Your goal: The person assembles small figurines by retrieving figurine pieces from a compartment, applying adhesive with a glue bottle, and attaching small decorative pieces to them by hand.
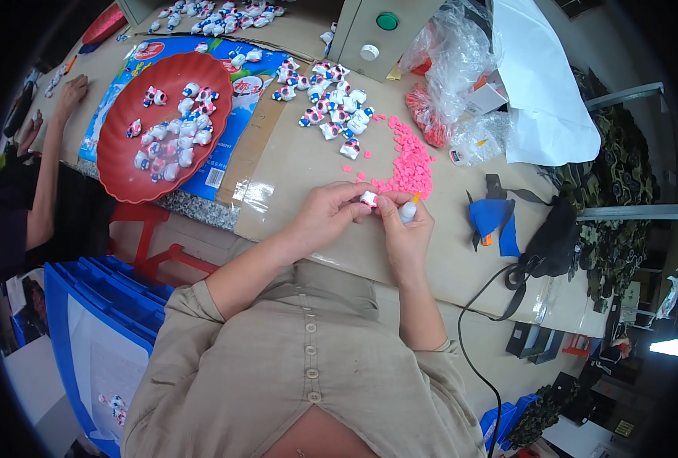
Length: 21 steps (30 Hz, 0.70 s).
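My left hand pinches a small white figurine with pink on it between thumb and fingers, just above the table's near edge. Close beside it, my right hand is closed round a small white squeeze bottle with a yellow tip pointing up and away. The right thumb and fingertip come up against the figurine, or very near it. Just beyond both hands lies a spread of small bright pink pieces. Farther off sits a cluster of white, blue and pink figurines.
At the left, a red scalloped tray holding figurines rests on a blue printed sheet. Clear plastic bags and a metal box with a green button stand at the back. A black pouch lies right. Another person's arm reaches in far left.
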Each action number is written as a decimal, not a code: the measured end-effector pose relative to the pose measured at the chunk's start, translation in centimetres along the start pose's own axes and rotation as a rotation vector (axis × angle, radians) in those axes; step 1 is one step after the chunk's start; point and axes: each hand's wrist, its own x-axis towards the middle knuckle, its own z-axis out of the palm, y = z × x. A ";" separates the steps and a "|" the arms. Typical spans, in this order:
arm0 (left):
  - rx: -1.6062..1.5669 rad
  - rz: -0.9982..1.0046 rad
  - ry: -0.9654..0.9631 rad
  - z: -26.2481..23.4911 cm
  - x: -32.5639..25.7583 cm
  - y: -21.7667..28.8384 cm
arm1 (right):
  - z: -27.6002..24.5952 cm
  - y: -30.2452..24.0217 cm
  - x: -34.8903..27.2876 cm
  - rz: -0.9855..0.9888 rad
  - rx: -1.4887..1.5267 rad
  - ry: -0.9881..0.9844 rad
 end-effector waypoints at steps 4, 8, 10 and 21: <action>-0.172 0.010 0.041 0.4 0.1 -0.1 | 0.0 0.4 0.1 -0.001 -0.028 0.014; -0.239 -0.012 0.052 0.7 0.3 0.5 | 0.2 0.3 0.1 0.028 0.022 0.012; -0.272 -0.059 0.079 0.6 0.4 0.6 | 0.3 0.1 0.0 0.018 0.048 0.012; -0.247 -0.094 0.109 0.6 0.5 0.3 | 0.0 0.0 -0.1 0.073 0.040 -0.034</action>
